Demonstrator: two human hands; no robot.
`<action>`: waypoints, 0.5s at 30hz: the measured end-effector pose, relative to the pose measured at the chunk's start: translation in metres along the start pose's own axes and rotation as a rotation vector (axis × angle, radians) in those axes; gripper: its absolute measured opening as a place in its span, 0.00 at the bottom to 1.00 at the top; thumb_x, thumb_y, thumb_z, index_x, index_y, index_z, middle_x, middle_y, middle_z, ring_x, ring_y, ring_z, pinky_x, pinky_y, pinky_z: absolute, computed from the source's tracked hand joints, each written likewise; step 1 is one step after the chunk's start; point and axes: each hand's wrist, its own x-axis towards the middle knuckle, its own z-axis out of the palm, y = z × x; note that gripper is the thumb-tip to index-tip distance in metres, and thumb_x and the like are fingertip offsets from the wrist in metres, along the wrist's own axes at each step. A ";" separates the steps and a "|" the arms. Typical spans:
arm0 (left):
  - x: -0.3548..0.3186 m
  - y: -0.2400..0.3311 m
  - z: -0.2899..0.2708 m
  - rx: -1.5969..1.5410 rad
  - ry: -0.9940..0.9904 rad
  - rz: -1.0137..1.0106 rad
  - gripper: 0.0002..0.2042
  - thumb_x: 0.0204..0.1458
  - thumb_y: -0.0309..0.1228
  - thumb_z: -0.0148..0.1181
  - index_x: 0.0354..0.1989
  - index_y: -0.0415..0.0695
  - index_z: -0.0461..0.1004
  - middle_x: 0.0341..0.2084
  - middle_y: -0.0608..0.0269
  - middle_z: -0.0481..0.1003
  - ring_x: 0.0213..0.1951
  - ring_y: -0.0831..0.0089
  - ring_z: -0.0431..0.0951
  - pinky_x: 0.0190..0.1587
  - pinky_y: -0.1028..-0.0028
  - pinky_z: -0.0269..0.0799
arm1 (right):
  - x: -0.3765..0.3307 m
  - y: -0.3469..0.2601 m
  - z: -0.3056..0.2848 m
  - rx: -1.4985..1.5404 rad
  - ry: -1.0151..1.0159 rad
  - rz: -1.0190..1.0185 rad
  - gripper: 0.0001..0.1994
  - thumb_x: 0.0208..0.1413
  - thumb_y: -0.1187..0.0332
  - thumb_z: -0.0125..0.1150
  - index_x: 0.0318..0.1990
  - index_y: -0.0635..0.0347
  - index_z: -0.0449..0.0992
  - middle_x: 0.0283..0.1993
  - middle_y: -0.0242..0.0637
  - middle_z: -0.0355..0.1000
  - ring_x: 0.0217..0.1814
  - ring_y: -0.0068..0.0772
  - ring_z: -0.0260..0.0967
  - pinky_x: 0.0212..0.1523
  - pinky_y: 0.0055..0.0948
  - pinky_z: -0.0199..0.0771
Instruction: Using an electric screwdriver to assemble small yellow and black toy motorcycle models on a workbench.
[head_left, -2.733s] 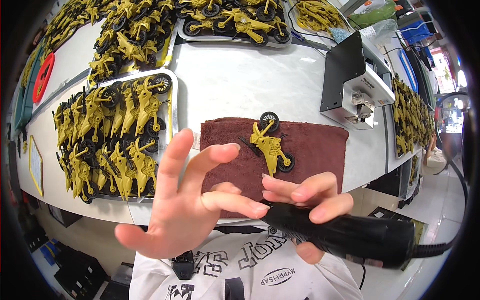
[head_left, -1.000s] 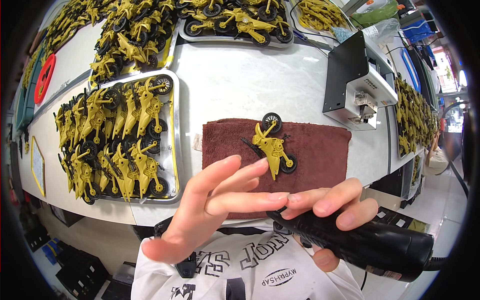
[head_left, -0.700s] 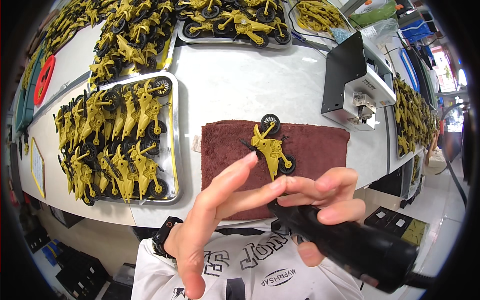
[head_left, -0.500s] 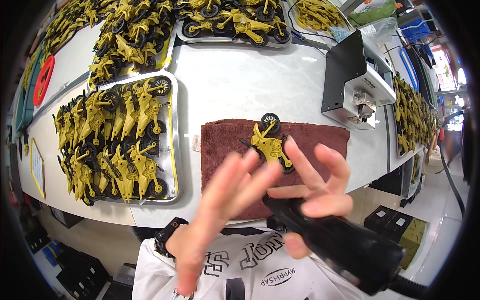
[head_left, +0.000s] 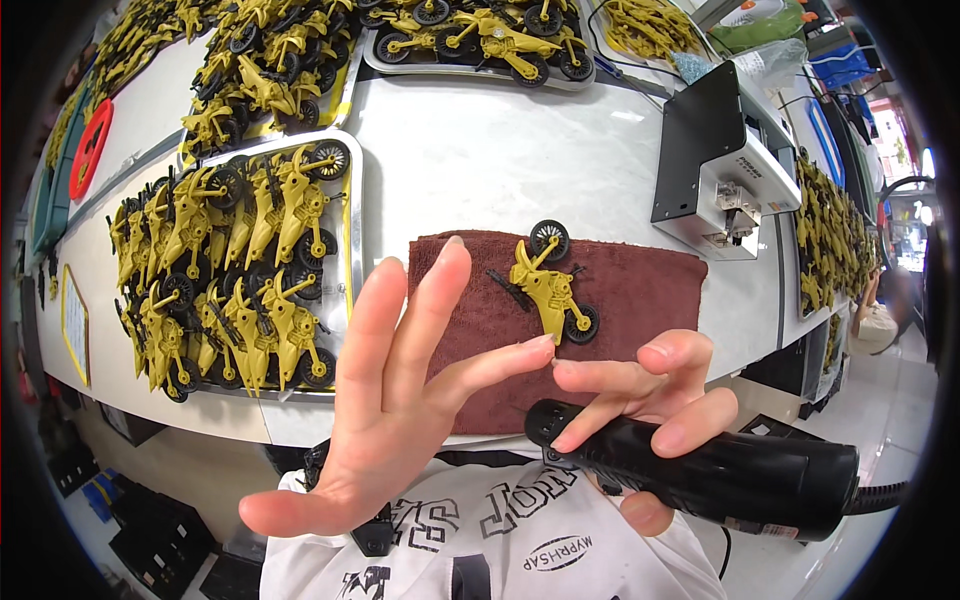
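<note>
A yellow toy motorcycle (head_left: 545, 287) with black wheels lies on its side on a brown towel (head_left: 640, 290). My left hand (head_left: 385, 430) has its fingers spread, and one fingertip reaches the motorcycle's tail end; whether it touches cannot be told. A black corded electric screwdriver (head_left: 720, 480) rests in my right hand (head_left: 640, 385), which grips it with the lower fingers and thumb. The right forefinger points at the left fingertip, with a small gap between them. A tiny dark speck shows there, too small to name.
Left of the towel stands a metal tray (head_left: 355, 230) packed with rows of similar motorcycles. More filled trays line the back, one being a tray (head_left: 480, 72) at the far edge. A black and white machine (head_left: 725, 180) stands at the back right. The screwdriver's cable (head_left: 885, 497) trails right.
My left hand has turned and spread its fingers, its fingertip now by the motorcycle's tail. The screwdriver in my right hand has swung closer to level. The view has shifted slightly.
</note>
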 end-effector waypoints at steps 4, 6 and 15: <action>0.000 -0.002 -0.001 0.001 0.009 0.012 0.59 0.39 0.77 0.30 0.64 0.33 0.25 0.64 0.36 0.28 0.67 0.51 0.23 0.56 0.35 0.49 | 0.003 0.006 -0.012 -0.001 -0.119 -0.027 0.21 0.45 0.73 0.66 0.45 0.59 0.62 0.60 0.50 0.44 0.58 0.67 0.58 0.44 0.33 0.81; 0.001 0.000 -0.001 0.023 0.015 -0.010 0.60 0.38 0.77 0.30 0.64 0.33 0.25 0.64 0.36 0.29 0.67 0.49 0.29 0.56 0.37 0.51 | 0.003 0.006 -0.013 -0.011 -0.131 0.006 0.23 0.45 0.71 0.67 0.46 0.58 0.62 0.59 0.49 0.44 0.58 0.67 0.58 0.44 0.32 0.81; 0.004 0.007 -0.011 0.063 -0.197 -0.010 0.54 0.43 0.74 0.28 0.65 0.41 0.22 0.66 0.41 0.32 0.57 0.47 0.62 0.57 0.59 0.57 | -0.008 0.008 -0.011 -0.069 -0.016 0.147 0.23 0.45 0.68 0.68 0.45 0.59 0.62 0.57 0.49 0.47 0.57 0.69 0.58 0.43 0.38 0.81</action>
